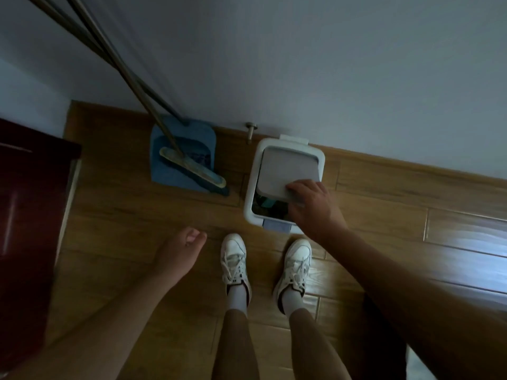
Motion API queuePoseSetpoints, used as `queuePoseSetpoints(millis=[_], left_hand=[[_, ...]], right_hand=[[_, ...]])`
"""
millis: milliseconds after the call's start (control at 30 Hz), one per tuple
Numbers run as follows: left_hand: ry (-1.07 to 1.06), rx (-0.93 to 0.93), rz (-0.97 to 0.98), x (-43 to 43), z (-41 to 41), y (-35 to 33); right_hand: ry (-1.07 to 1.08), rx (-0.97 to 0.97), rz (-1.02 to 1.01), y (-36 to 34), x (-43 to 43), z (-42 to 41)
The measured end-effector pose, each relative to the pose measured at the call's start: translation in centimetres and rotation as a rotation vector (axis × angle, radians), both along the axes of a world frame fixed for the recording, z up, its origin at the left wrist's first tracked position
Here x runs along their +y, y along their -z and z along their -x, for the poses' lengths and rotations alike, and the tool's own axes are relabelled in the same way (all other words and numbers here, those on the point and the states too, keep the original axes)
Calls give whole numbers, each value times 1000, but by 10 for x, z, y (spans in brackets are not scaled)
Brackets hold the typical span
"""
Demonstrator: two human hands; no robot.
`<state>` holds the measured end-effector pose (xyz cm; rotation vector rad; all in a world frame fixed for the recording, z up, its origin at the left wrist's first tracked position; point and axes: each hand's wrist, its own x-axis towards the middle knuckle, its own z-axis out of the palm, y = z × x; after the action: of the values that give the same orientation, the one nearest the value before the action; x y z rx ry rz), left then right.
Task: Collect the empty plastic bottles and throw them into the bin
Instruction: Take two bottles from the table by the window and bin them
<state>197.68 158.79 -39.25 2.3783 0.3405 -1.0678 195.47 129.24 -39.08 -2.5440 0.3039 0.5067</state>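
Head view, looking straight down at a wooden plank floor (115,220) where it met a pale wall (301,64).

The white pedal bin (253,185) stood against the wall's skirting edge, just ahead of the person's feet. Its grey lid (288,171) was tilted partly up, leaving a dark gap at the near side of the opening. Something dark with a hint of teal showed inside; could not tell what it was. No bottle could be made out clearly. A bluish pedal (277,225) stuck out at the bin's near base.

Right hand (312,204) was on the near right corner of the lid, fingers curled over its edge and gripping it. Left hand (182,249) hung free over the floor, left of the feet, fingers loosely curled inward and holding nothing.

Two white lace-up sneakers (236,259) stood side by side on the floor, toes pointing at the bin, the right toe close to the pedal.

Left of the bin, apart from it, a blue dustpan (203,133) leaned at the wall, with a broom head (192,171) resting in it; both long handles (120,67) slanted up toward the upper left corner. A small metal door stop (250,130) stood on the floor by the wall between dustpan and bin. A dark red cabinet (27,229) filled the left edge.
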Motion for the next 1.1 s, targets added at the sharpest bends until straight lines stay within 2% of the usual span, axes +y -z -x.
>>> queuePoseSetpoints(millis=[333,500,633,700,833,933,1100], left_hand=[[-9,12,-10,6,15,-2],[43,-15,-3,1,7,-5],[64,-1,4,-4,0,-13],[68,-2,2,-6,-5,-18],[61,-1,53,-7,-17,-22],[58,-30,84,-7,-26,-18],[94,-61,106,-5,-34,5]], right_hand=[[-45,44,28,-4,1,-3],[94,-153,-47,-23,0,-4],[112,-248,-122,-55,6,3],[88,-205,-149,-63,11,7],[72,12,-176,-51,18,9],[189,120,-208,-24,20,-1],[441,173,-368,24,17,-31]])
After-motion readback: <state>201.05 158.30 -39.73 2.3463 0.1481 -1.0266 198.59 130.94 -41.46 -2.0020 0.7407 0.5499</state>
